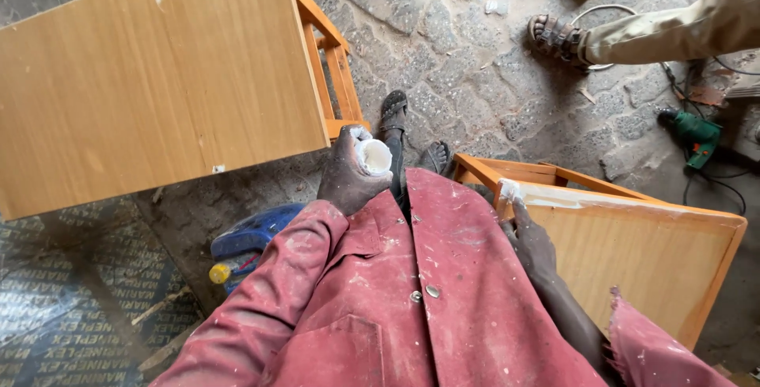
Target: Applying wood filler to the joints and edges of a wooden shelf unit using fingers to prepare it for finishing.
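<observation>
My left hand (348, 173), dusted white, is closed around a small white tub of paste (375, 155), held in front of my red work coat (412, 292). My right hand (532, 240) rests on the near corner of a wooden cabinet panel (633, 252), beside a smear of white filler (554, 199) along its top edge. A larger wooden cabinet (150, 78) stands at the left, its flat top facing me.
Another person's sandalled foot (556, 36) and trouser leg (681, 31) are at the upper right. A green power drill (694, 135) with a cable lies on the stone floor. A blue container with a yellow cap (241, 248) sits by my left side. Printed dark boards (71, 300) lie at lower left.
</observation>
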